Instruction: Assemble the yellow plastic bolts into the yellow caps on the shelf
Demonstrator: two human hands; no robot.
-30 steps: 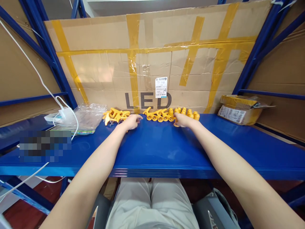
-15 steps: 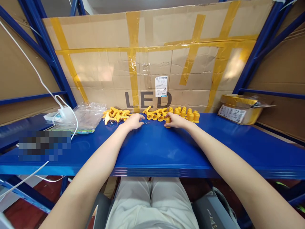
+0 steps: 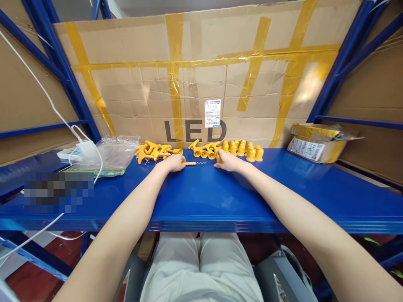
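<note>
My left hand (image 3: 174,162) is closed on a yellow ridged rod (image 3: 190,163), whose ribbed end points right; its other end is hidden in the fingers. My right hand (image 3: 229,162) is closed around a yellow flared cup (image 3: 218,157), mostly covered by the fingers. Small metal springs (image 3: 203,162) lie on the blue shelf between the hands. Left of my left hand is a pile of yellow T-shaped handles (image 3: 154,152). Behind the hands, several yellow pieces with round open ends (image 3: 204,154) lie in a row. More yellow cups (image 3: 251,153) stand upright at the right.
A taped cardboard sheet (image 3: 195,84) rises behind the blue shelf (image 3: 214,201). Clear plastic bags (image 3: 118,153) and a white power strip with cable (image 3: 85,151) lie at the left. A small opened carton (image 3: 315,144) stands at the right. Blue uprights frame both sides.
My left hand has closed on the yellow ridged rod, which now sticks out toward the right. My right hand has shifted slightly left, with the yellow cup still in it.
</note>
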